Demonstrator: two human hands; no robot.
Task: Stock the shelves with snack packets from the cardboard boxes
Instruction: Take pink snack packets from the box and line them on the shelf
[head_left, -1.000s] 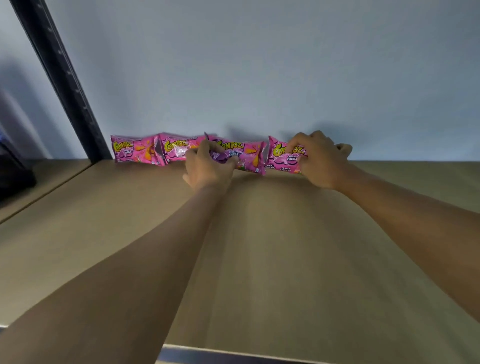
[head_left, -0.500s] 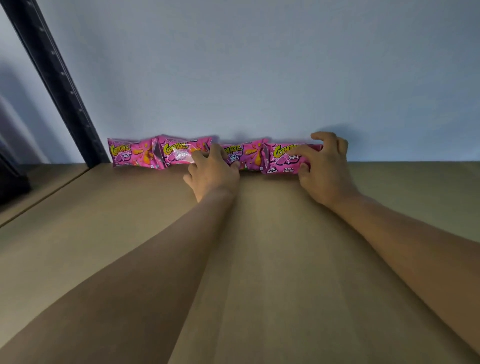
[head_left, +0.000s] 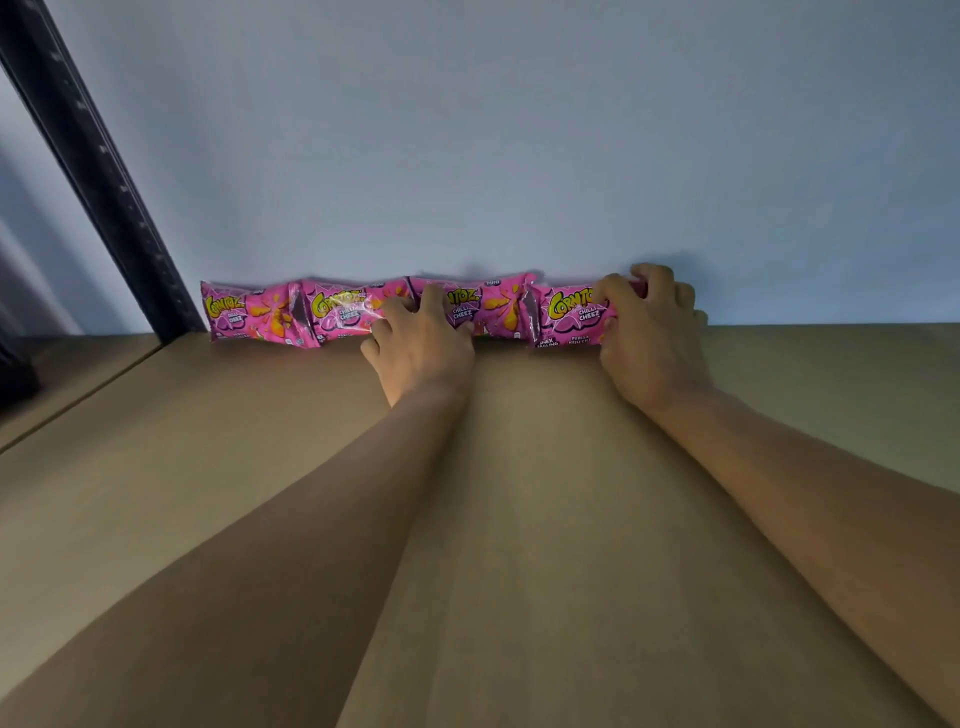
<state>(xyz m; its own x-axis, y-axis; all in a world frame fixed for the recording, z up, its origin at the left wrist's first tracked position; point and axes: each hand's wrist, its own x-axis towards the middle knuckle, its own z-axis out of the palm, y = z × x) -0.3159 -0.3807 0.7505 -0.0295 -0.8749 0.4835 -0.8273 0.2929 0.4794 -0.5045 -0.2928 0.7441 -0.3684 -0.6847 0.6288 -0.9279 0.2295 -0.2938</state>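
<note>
Snack packets (head_left: 244, 312) are lined lengthwise, left to right, along the shelf (head_left: 545, 493) back. The third packet (head_left: 498, 312) is gripped by the left hand (head_left: 421, 343), the fourth packet (head_left: 566, 317) by the right hand (head_left: 649, 338).

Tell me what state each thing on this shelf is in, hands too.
Left hand: fingers on two packets, grip unclear.
Right hand: fingers curled round rightmost packet.
Leftmost packet: upright against the wall, untouched.
Second packet: upright, left hand touching its right end.
Third packet: upright, left hand on it.
Rightmost packet: upright, gripped.
</note>
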